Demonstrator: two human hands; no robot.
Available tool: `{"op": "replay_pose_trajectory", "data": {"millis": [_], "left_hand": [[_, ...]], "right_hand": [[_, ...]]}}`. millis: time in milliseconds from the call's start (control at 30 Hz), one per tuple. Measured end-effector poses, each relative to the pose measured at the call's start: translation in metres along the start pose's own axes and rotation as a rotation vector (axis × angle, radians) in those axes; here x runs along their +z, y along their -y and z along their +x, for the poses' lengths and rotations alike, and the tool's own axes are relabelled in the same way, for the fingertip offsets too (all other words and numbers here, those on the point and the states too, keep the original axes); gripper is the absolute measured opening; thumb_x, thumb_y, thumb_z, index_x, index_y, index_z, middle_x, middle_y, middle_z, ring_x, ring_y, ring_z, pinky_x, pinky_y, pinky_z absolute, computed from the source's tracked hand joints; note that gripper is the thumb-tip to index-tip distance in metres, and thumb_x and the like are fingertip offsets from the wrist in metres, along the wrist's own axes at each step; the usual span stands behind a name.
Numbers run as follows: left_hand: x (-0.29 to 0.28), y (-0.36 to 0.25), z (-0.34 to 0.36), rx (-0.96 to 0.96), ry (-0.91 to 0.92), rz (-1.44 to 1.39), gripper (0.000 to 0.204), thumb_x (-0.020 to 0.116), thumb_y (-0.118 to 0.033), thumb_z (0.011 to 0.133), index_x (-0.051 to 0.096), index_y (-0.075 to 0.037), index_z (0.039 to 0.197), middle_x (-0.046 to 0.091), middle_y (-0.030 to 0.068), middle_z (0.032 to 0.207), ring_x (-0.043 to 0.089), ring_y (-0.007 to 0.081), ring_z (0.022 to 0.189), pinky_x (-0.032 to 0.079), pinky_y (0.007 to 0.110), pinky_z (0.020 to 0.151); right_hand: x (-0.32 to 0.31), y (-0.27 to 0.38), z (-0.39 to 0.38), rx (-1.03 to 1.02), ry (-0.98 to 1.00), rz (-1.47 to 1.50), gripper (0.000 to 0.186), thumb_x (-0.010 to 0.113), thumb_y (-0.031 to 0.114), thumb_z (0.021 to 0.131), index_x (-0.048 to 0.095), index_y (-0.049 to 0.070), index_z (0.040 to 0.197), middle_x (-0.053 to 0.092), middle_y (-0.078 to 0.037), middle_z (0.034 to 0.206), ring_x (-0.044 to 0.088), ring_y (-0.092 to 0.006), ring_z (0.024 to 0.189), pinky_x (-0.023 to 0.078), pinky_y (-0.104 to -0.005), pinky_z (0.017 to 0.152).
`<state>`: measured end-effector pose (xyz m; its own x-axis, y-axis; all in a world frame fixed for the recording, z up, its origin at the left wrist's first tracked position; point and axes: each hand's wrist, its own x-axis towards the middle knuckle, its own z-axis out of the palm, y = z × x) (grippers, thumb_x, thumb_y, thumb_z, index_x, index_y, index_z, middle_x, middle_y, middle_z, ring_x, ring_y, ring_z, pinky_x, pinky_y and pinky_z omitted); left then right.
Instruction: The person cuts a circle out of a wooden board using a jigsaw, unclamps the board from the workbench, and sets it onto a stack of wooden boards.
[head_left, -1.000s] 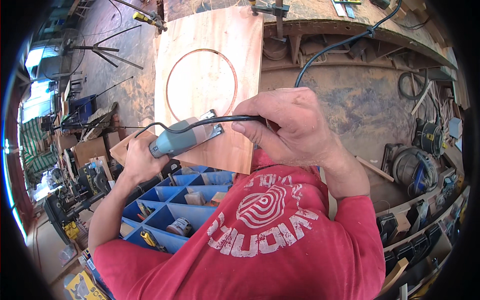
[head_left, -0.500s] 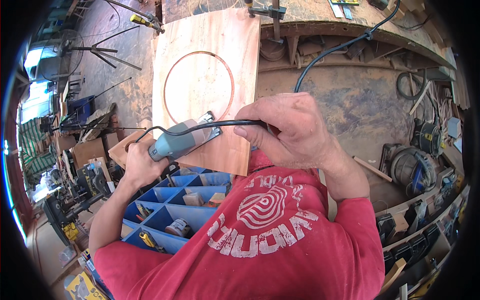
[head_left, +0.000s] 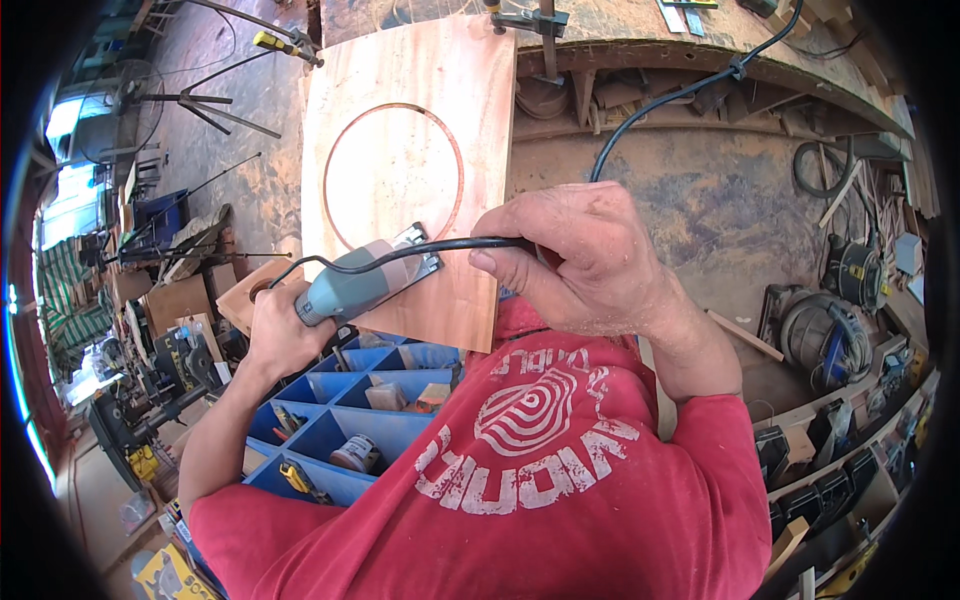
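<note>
My left hand (head_left: 286,328) is closed around the rear of a teal jigsaw (head_left: 350,288), whose metal base plate points toward the upper right. The saw hangs over the near part of a pale wooden board (head_left: 400,60) that has a circular groove cut in it. A black power cord (head_left: 410,249) runs from the tool's rear, over its body, to my right hand (head_left: 575,260). There the cord is pinched between thumb and forefinger, to the right of the board. The other fingers are curled in. Whether the blade touches the wood cannot be made out.
A clamp (head_left: 535,22) grips the board's far right corner, and a yellow-handled clamp (head_left: 285,45) stands at its far left. Below the board is a blue divided tray (head_left: 315,435) holding small items. A workbench (head_left: 650,50) runs along the back; a coiled hose machine (head_left: 825,340) stands right.
Almost nothing differs. The board appears very slightly farther left in view, and both hands keep the same hold on the jigsaw and the cord.
</note>
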<state>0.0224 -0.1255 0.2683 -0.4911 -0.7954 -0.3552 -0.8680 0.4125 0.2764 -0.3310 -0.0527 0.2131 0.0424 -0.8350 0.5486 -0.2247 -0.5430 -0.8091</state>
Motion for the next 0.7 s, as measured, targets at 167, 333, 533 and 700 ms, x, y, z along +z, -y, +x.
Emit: {"op": "replay_pose_trajectory", "data": {"millis": [167, 333, 533, 700], "left_hand": [[-0.0005, -0.0016, 0.0014, 0.020, -0.021, -0.023, 0.022, 0.076, -0.015, 0.073, 0.072, 0.004, 0.083, 0.069, 0.0250, 0.071, 0.071, 0.0415, 0.068, 0.057, 0.045, 0.067], [-0.0003, -0.0015, 0.0014, 0.004, 0.005, -0.015, 0.021, 0.076, -0.015, 0.074, 0.073, 0.004, 0.084, 0.069, 0.0238, 0.071, 0.071, 0.0405, 0.067, 0.057, 0.045, 0.066], [-0.0036, -0.0074, 0.0039, -0.029, 0.025, -0.026, 0.019, 0.075, -0.014, 0.074, 0.073, 0.004, 0.083, 0.068, 0.0247, 0.070, 0.071, 0.0403, 0.065, 0.057, 0.044, 0.065], [-0.0031, -0.0082, 0.0041, -0.034, 0.018, -0.023, 0.019, 0.075, -0.013, 0.075, 0.072, 0.004, 0.081, 0.067, 0.0256, 0.069, 0.071, 0.0408, 0.064, 0.057, 0.044, 0.065]], "right_hand": [[-0.0023, 0.0004, 0.0010, 0.013, 0.000, 0.002, 0.015, 0.083, 0.011, 0.088, 0.076, 0.002, 0.097, 0.065, -0.007, 0.069, 0.058, -0.0180, 0.052, 0.044, -0.0326, 0.050], [-0.0062, 0.0065, 0.0034, 0.084, 0.047, -0.005, 0.013, 0.080, 0.013, 0.088, 0.074, 0.004, 0.095, 0.072, -0.015, 0.077, 0.072, -0.0350, 0.069, 0.055, -0.0420, 0.058], [0.0000, 0.0021, 0.0026, 0.013, 0.015, 0.017, 0.016, 0.084, 0.012, 0.087, 0.075, 0.001, 0.095, 0.066, -0.009, 0.069, 0.061, -0.0222, 0.054, 0.047, -0.0349, 0.052], [-0.0015, 0.0035, 0.0028, 0.018, 0.024, 0.003, 0.016, 0.084, 0.011, 0.086, 0.076, 0.001, 0.096, 0.066, -0.009, 0.069, 0.061, -0.0223, 0.054, 0.047, -0.0347, 0.052]]}}
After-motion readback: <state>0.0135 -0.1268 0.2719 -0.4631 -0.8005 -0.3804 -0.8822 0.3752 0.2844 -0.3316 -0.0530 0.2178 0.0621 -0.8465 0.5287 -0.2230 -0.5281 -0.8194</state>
